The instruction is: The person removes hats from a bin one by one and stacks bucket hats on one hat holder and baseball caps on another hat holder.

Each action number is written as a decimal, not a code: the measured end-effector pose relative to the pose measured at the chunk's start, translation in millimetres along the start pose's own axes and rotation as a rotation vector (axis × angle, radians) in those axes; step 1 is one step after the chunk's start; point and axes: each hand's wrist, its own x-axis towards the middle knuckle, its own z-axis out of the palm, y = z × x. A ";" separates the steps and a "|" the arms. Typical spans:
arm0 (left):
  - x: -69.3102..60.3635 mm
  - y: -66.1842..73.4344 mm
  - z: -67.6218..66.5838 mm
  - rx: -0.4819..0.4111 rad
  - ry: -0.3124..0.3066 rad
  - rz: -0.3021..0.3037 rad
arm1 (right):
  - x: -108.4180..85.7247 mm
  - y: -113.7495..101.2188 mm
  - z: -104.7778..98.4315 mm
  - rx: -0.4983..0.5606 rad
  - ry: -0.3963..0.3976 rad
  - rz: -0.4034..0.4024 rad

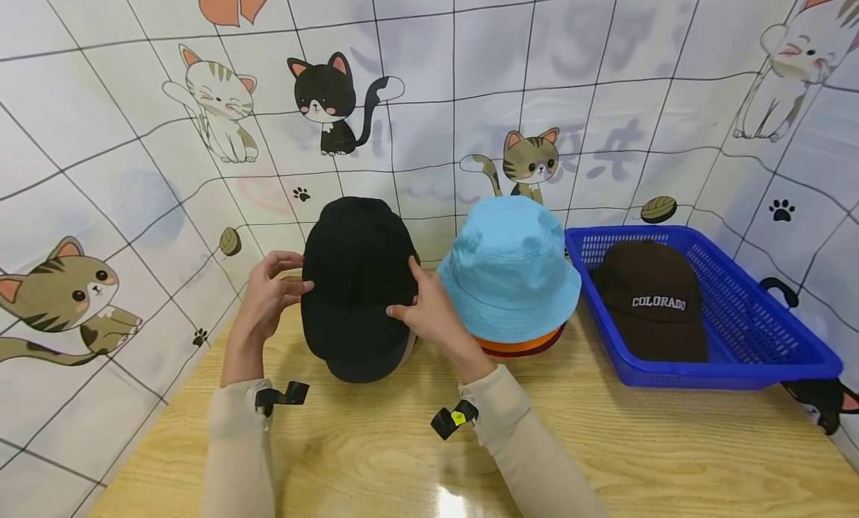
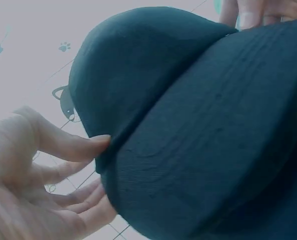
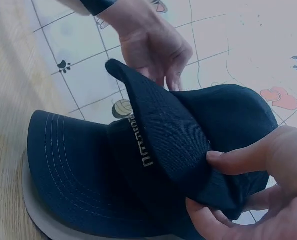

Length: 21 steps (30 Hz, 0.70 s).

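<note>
A plain black baseball cap (image 1: 359, 279) is between my two hands, above a stack of caps. My left hand (image 1: 267, 294) holds its left side, the thumb (image 2: 96, 146) on the edge near the brim seam and the other fingers behind. On the opposite side, my right hand (image 1: 432, 302) pinches the brim, thumb on top and fingers underneath. Seen from the right wrist, the held cap is tilted over a dark cap (image 3: 73, 165) with pale lettering, partly covered. A lighter brim (image 3: 36, 207) shows below that one.
Right of the black cap stands a light blue bucket hat (image 1: 513, 264), with orange and dark red brims (image 1: 523, 346) under it. A blue plastic basket (image 1: 751, 373) further right contains a brown COLORADO cap (image 1: 654, 302). Cat-printed walls (image 1: 429, 78) enclose the wooden table (image 1: 376, 458).
</note>
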 end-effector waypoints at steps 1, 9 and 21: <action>-0.5 -0.2 -1.3 0.011 -0.004 -0.024 | -0.4 0.0 0.1 -0.025 -0.004 0.001; -1.9 -4.4 -11.0 0.101 -0.088 -0.136 | -2.6 0.6 2.8 -0.108 -0.024 0.051; 4.7 -22.7 -20.5 0.087 -0.184 -0.197 | -5.0 2.8 8.3 -0.123 -0.027 0.083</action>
